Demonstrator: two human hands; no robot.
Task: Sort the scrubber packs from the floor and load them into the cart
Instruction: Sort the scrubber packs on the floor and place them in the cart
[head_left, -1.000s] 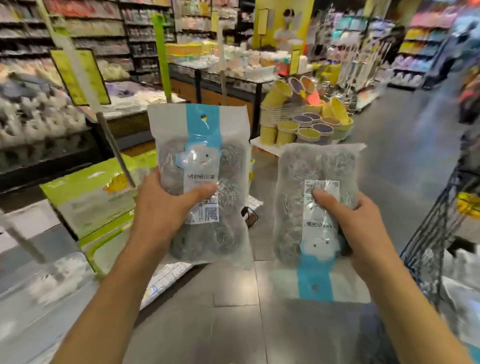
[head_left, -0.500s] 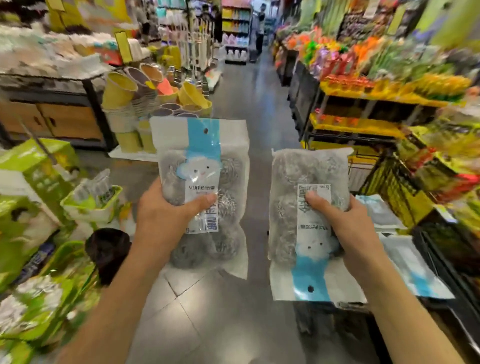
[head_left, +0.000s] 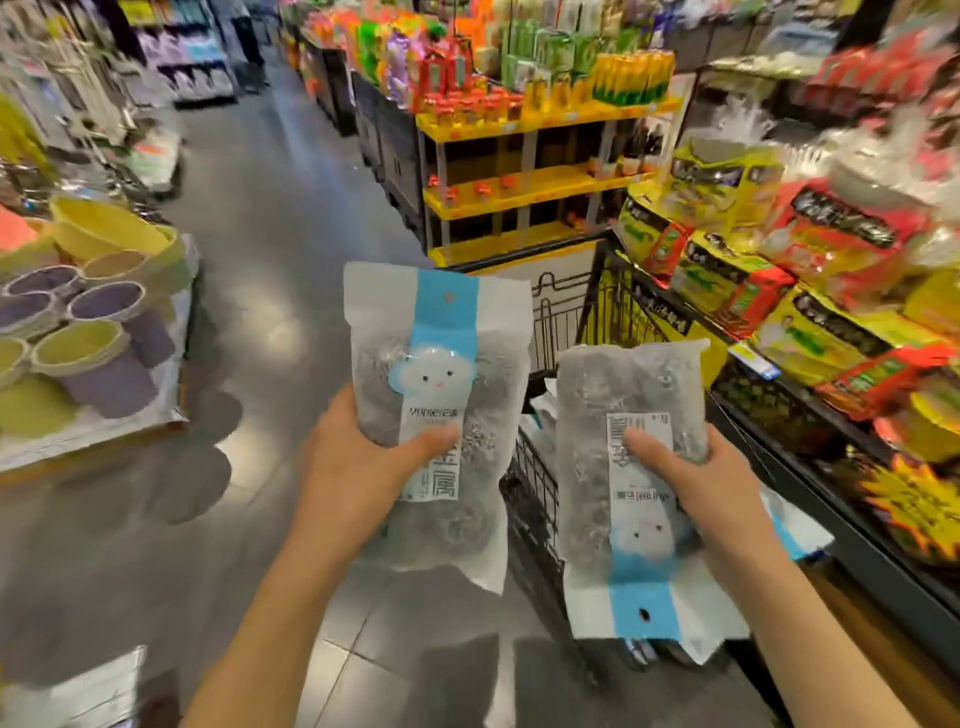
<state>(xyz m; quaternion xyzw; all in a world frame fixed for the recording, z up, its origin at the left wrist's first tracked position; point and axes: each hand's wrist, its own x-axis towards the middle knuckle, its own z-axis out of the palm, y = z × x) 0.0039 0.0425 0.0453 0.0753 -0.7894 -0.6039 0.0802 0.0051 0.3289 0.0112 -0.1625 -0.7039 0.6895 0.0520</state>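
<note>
I hold two clear packs of steel-wool scrubbers in front of me. My left hand (head_left: 358, 467) grips the upright scrubber pack (head_left: 439, 364), its blue header strip at the top and my thumb across the label. My right hand (head_left: 696, 488) grips a second scrubber pack (head_left: 634, 499) turned upside down, blue strip at the bottom. That pack hangs over the black wire cart (head_left: 535, 499), which stands just behind and below both packs. More white and blue packs (head_left: 795, 535) lie inside the cart, mostly hidden by my right hand and its pack.
A shelf of yellow and red boxed goods (head_left: 779, 291) runs close along the cart's right side. A low display of stacked yellow and purple tubs (head_left: 93, 332) stands at the left. Grey tiled aisle floor (head_left: 270, 218) stretches ahead between them.
My view has swung to the right, bringing the cart and the right-hand shelf under the packs. Both hands keep the same grip on their packs.
</note>
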